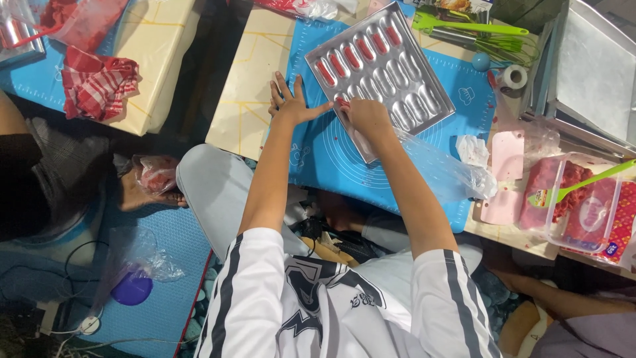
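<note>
Left hand (291, 103) lies flat, fingers spread, on the blue mat (331, 159); right hand (363, 118) grips a clear piping bag (440, 169) at the metal mould tray's (424, 113) near edge.

I note both my arms extended forward, bare from the short sleeves down, converging toward the far centre. My left hand (291, 101) lies palm down, fingers spread flat. My right hand (366, 117), just right of it, is curled, knuckles up, fingertips pinched and hidden from view.
</note>
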